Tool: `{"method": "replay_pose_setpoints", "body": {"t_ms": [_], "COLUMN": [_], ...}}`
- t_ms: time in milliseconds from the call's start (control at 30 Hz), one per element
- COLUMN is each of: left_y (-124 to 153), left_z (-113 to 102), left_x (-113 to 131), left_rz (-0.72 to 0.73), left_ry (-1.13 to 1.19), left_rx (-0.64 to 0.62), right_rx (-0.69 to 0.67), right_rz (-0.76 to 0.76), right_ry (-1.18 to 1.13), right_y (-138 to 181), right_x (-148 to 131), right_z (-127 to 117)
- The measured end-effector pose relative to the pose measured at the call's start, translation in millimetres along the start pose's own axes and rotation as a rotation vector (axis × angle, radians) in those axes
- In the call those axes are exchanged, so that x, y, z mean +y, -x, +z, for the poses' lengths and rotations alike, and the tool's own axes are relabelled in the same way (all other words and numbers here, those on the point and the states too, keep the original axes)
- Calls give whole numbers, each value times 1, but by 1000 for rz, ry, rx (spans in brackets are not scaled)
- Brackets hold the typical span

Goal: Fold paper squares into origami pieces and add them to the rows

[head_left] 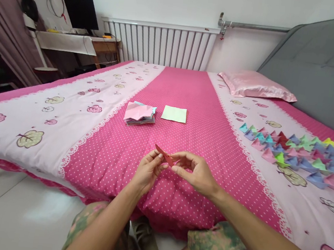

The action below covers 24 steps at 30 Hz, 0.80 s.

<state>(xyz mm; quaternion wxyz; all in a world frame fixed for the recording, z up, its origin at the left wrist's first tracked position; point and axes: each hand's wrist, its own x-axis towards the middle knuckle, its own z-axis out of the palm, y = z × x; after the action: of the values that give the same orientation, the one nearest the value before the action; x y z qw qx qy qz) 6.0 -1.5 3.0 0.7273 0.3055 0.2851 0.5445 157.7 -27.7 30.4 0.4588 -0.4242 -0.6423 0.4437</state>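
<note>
A small folded piece of red paper (163, 153) is held up between my two hands, above the near part of the bed. My left hand (148, 171) pinches its left side between thumb and fingers. At the paper's right end, my right hand (195, 172) is closed on it with thumb and fingertips. Beyond my hands lies a loose stack of creased papers (139, 113) with a pink sheet on top. To the right of that stack rests a flat pile of square paper (174, 114), pale green on top.
Several rows of folded paper boats (303, 153) in many colours stand on the bed (186, 90) at the right. A pink pillow (256, 85) lies by the grey headboard (326, 60). Behind the bed are a radiator (165, 45) and a desk with a monitor (81, 13).
</note>
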Motion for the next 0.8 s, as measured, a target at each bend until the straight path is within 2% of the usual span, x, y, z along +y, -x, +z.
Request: {"method": "replay_pose_setpoints", "body": {"t_ms": [400, 800], "left_y": [1, -1], "left_z": [-2, -1], "left_x": [1, 1], "left_rz": [-30, 20], "left_ry": [17, 18], "left_rx": [-7, 40], "right_rx": [4, 36], "right_rz": [56, 72], "right_ry": [-78, -61], "right_y": [0, 0], "right_x": [-5, -3], "right_z": [0, 1]}}
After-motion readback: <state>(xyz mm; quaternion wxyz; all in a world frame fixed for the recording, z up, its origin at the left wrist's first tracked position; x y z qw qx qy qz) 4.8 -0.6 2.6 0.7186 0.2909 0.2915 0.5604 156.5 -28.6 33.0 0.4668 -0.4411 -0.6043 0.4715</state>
